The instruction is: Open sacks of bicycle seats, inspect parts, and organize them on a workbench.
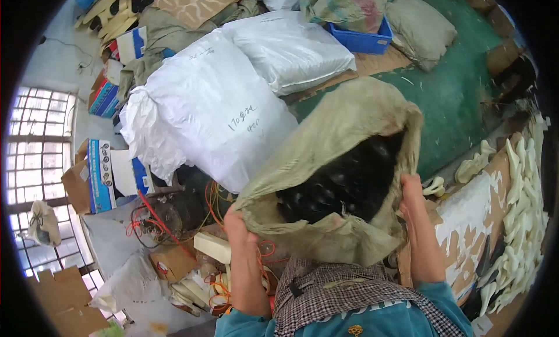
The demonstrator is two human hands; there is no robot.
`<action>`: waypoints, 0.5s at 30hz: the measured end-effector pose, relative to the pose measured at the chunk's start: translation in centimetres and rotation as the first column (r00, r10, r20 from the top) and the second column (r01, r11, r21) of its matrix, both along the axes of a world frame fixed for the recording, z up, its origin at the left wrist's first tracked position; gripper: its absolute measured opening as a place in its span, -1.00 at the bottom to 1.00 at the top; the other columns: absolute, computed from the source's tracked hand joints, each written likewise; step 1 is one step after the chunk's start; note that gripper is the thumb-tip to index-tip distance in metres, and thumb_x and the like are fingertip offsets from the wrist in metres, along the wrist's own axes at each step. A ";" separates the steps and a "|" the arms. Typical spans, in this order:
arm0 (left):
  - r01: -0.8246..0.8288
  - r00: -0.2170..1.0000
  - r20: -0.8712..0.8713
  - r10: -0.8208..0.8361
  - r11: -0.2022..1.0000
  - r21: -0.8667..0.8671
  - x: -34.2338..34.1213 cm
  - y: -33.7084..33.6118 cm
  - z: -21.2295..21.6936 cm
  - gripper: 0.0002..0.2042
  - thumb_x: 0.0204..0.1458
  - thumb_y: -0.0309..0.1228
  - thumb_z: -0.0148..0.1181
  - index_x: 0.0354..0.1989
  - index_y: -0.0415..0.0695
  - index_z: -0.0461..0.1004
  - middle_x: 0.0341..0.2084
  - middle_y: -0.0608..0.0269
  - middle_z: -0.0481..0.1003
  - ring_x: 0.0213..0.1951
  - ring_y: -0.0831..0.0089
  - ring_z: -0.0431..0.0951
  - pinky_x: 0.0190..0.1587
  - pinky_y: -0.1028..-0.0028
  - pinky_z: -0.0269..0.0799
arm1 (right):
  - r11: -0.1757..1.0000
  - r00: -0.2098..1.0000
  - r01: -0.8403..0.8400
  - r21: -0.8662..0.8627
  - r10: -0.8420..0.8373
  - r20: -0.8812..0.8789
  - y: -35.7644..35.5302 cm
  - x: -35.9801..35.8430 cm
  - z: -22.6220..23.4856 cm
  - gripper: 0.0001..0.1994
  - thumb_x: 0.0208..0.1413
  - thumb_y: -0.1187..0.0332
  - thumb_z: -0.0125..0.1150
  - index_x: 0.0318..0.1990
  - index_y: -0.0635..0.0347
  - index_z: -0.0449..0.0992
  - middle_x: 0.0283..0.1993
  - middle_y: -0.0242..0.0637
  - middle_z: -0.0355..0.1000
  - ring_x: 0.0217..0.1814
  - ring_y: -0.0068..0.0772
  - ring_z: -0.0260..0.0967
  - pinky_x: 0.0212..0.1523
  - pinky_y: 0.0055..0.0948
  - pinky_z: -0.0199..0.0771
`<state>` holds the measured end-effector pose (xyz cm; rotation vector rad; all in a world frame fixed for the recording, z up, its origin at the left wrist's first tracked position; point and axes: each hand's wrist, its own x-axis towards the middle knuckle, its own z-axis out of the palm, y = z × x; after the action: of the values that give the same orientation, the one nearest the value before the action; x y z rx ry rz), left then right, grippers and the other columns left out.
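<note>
An olive woven sack sits just right of the view's centre, its mouth spread and tipped towards the wearer, with glossy black pieces inside; their exact shape is hard to tell. Taking the sack as the clock's centre, the left hand grips its rim at 8 o'clock and the right hand grips it at 3, fingers partly hidden by cloth. A stuffed white sack lies at 10 o'clock, another white bag at 11, and a blue crate at 12. Cream-coloured curved pieces pile up farther out at 3; an open carton stands at 9. A checked apron is at 6.
</note>
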<state>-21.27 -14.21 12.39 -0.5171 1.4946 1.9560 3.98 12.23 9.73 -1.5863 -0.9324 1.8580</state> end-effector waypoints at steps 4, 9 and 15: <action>-0.081 0.996 0.042 0.079 0.995 0.050 -7.0 -2.4 -3.8 -0.63 -0.21 -0.58 -0.24 -0.20 -0.41 0.37 -0.26 -0.10 0.42 -0.24 0.09 0.48 -0.17 0.18 0.46 | 0.977 0.978 -0.210 0.042 0.210 -0.003 4.3 -6.0 -0.6 -0.88 -0.21 0.56 -0.09 -0.47 0.31 0.39 -0.57 -0.37 0.26 -0.56 -0.49 0.21 -0.55 -0.45 0.23; 0.072 0.997 0.004 -0.073 0.977 -0.198 -12.0 -2.0 -7.9 -0.66 -0.28 -0.62 -0.19 -0.26 -0.44 0.36 -0.43 -0.01 0.42 -0.40 0.13 0.49 -0.31 0.17 0.47 | 0.960 0.961 -0.278 0.044 0.277 0.023 6.9 -12.8 -0.9 -0.85 -0.18 0.53 -0.08 -0.42 0.35 0.41 -0.49 -0.33 0.34 -0.47 -0.48 0.28 -0.46 -0.45 0.30; 0.244 0.941 -0.127 -0.313 0.890 -0.384 -14.7 -5.1 -10.2 -0.65 -0.20 -0.57 -0.07 -0.15 -0.36 0.33 -0.40 0.08 0.42 -0.45 0.30 0.45 -0.39 0.36 0.39 | 0.725 0.740 -0.647 0.234 0.526 0.418 7.6 -13.1 -1.7 -0.71 -0.15 0.48 -0.08 -0.22 0.33 0.43 -0.41 -0.29 0.38 -0.38 -0.47 0.31 -0.35 -0.46 0.30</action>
<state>-35.93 -19.27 2.21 -0.2528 1.9503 1.5415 -9.16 19.86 8.02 -1.4717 -2.0232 1.6583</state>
